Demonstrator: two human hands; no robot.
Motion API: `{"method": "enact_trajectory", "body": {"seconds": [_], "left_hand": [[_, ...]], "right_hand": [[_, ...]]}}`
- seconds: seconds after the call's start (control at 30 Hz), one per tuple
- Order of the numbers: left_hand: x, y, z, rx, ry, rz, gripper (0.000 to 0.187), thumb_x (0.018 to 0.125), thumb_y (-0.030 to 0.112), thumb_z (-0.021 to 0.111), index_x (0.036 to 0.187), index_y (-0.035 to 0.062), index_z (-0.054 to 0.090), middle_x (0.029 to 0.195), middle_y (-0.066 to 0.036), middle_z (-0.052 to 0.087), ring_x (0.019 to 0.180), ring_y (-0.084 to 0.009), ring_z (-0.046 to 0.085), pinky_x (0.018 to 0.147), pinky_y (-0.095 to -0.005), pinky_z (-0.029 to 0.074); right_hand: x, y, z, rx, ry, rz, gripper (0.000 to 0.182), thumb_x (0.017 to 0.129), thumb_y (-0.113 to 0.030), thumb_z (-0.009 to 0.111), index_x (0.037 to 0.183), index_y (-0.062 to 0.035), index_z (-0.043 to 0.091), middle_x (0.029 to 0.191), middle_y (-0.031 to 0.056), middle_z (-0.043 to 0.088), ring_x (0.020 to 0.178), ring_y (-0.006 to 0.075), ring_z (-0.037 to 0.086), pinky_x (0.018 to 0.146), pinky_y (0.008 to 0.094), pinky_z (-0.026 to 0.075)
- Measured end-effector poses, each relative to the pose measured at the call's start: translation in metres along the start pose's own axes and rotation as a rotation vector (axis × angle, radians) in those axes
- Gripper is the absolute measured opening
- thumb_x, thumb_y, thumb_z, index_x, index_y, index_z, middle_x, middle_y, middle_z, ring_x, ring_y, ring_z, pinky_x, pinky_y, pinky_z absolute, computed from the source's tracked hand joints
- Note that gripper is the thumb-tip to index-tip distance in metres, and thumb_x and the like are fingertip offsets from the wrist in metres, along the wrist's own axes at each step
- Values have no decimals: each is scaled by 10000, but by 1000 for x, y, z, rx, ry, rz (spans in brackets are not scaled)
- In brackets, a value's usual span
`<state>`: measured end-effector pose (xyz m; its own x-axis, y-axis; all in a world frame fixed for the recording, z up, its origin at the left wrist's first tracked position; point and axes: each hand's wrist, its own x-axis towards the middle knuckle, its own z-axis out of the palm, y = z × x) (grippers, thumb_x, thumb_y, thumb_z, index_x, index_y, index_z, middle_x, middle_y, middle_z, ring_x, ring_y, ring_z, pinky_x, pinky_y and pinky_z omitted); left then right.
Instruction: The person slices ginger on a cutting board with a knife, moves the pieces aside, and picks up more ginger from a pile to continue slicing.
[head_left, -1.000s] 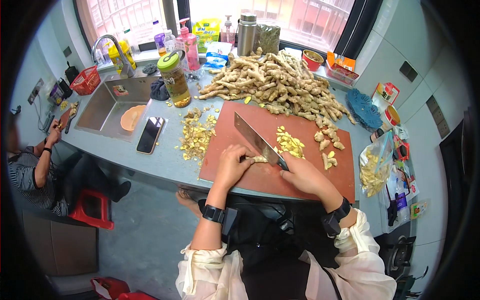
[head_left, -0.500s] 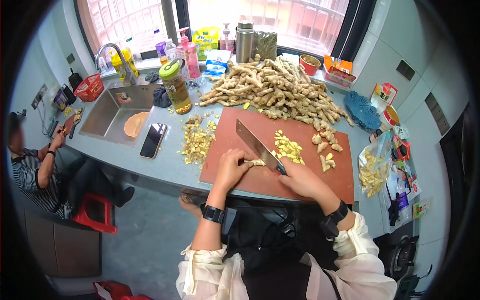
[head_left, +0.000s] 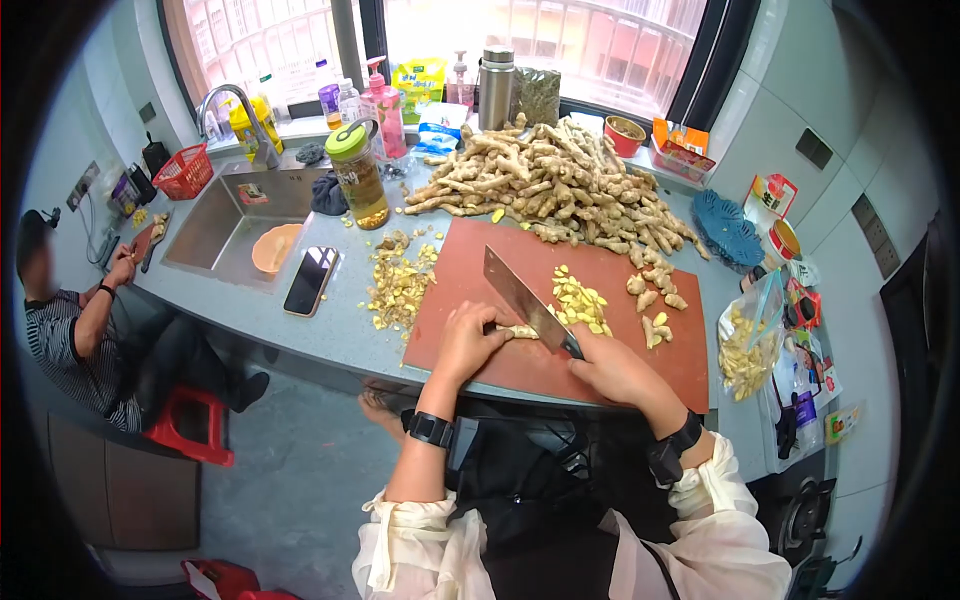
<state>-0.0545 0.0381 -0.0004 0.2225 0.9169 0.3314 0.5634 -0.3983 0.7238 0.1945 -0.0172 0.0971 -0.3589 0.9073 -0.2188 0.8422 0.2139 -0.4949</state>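
Observation:
My right hand (head_left: pixel 612 366) is closed round the handle of a cleaver (head_left: pixel 527 300), its broad blade slanting up and to the left over a red-brown cutting board (head_left: pixel 470 262). With curled fingers, my left hand (head_left: pixel 470 338) holds a piece of ginger root (head_left: pixel 520 331) on the board, left of the blade. Yellow ginger slices (head_left: pixel 578 300) lie in a small heap just beyond the cleaver. Several ginger knobs (head_left: pixel 655 330) rest on the board's right side. Behind the board rises a large pile of ginger roots (head_left: pixel 560 180).
Ginger trimmings (head_left: pixel 400 285) and a phone (head_left: pixel 311 282) lie left of the board, near a green-lidded jar (head_left: pixel 358 180) and the sink (head_left: pixel 205 235). A bag of slices (head_left: pixel 750 345) and a blue basket (head_left: pixel 725 228) stand right. A person (head_left: pixel 85 330) sits far left, hands at another board.
The whole view has shifted slightly. Both hands keep their grips, and the cleaver stays at the ginger root with little visible movement.

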Motion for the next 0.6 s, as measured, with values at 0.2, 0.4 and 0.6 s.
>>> {"method": "enact_trajectory", "body": {"seconds": [0.2, 0.4, 0.6], "left_hand": [[0, 0, 1, -34, 18, 19, 123, 808, 193, 823, 889, 122, 763, 892, -24, 706, 942, -266, 623, 893, -420, 458], [0, -2, 0, -35, 21, 25, 120, 796, 179, 823, 881, 122, 763, 874, -31, 694, 932, -269, 622, 887, -424, 463], [0, 1, 0, -23, 0, -11, 123, 793, 174, 824, 899, 131, 778, 883, -29, 697, 932, -272, 621, 890, -434, 464]], "right_hand": [[28, -10, 16, 62, 40, 15, 354, 943, -193, 628, 1188, 6, 468, 1023, 316, 646, 1021, 510, 620, 881, 539, 485], [2, 4, 0, 210, 46, -14, 314, 950, -203, 641, 1157, -17, 496, 920, 258, 669, 847, 430, 687, 740, 488, 539], [-19, -6, -19, 403, 3, 102, 319, 932, -146, 648, 1190, -21, 509, 794, 161, 612, 608, 244, 654, 538, 397, 504]]}}
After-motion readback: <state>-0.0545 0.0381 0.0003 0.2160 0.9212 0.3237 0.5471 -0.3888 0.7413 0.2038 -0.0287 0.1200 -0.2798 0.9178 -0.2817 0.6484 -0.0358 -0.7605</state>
